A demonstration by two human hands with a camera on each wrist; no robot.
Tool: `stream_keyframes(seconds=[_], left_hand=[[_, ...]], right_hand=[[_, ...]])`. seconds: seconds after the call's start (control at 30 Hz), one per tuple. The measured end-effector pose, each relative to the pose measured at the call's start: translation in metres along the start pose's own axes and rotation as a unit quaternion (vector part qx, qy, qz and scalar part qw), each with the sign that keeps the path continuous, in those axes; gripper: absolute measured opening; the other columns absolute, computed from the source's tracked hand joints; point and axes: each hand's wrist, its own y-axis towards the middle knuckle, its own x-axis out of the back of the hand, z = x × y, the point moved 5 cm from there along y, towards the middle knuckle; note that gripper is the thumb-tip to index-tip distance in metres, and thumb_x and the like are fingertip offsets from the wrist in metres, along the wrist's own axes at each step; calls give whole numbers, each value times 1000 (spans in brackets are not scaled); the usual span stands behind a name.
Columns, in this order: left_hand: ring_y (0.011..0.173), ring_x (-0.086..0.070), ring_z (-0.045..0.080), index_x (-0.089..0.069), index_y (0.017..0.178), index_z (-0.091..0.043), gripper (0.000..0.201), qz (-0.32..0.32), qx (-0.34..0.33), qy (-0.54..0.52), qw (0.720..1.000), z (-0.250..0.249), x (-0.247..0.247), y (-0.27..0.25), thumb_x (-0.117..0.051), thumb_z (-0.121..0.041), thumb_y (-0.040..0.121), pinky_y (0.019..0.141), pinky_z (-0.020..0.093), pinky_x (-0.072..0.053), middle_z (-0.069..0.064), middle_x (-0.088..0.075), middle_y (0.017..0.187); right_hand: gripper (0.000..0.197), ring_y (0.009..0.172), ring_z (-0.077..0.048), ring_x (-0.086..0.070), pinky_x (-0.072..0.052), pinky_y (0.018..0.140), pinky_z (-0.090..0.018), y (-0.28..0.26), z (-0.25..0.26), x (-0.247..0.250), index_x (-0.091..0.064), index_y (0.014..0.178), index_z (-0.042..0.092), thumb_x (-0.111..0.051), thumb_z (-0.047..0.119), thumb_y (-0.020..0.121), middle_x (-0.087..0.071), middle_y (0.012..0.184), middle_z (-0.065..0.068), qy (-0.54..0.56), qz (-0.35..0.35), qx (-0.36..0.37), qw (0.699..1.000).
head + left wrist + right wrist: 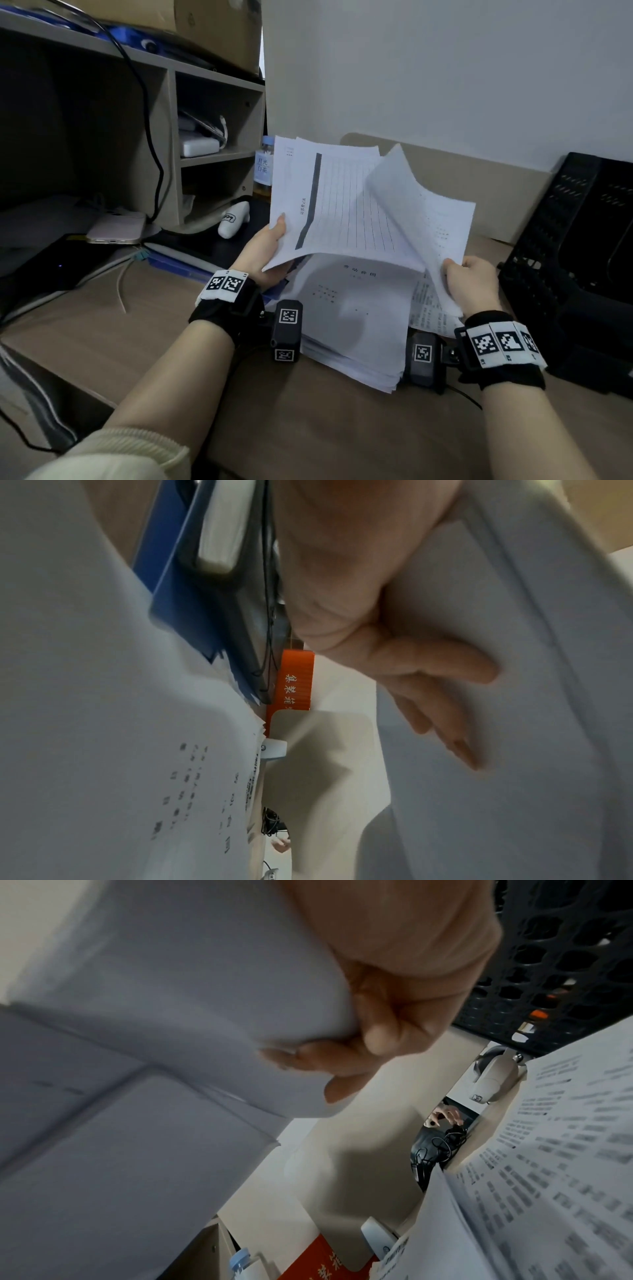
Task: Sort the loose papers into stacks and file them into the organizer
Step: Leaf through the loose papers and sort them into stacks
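My left hand (270, 245) grips a thin bundle of papers (342, 205) at its left edge, thumb on top, holding it above the desk. The top page shows a ruled table with a dark side bar. Under the bundle the left fingers (445, 669) lie against its back. My right hand (471, 281) pinches the lower edge of one curled sheet (421, 209) and peels it off the bundle; the right fingers (308, 1058) curl round that sheet. A thick stack of printed papers (352, 325) lies on the desk beneath. The black mesh organizer (575, 260) stands at the right.
A wooden shelf unit (171, 137) with chargers and cables stands at the left. A bottle (263, 168) and a white plush toy (234, 219) sit behind the papers. A phone (116, 228), blue folders (178, 263) and cables lie left of the stack.
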Motion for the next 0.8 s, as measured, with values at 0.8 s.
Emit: stream_keyframes(seconds=[0.8], left_hand=[[74, -75, 15, -62, 109, -16, 26, 38, -10, -53, 998, -6, -8, -11, -44, -33, 102, 58, 24, -58, 4, -77, 87]], right_hand=[[18, 29, -8, -43, -21, 31, -12, -45, 6, -36, -56, 74, 4, -62, 11, 90, -52, 55, -7, -174, 310, -124, 926]])
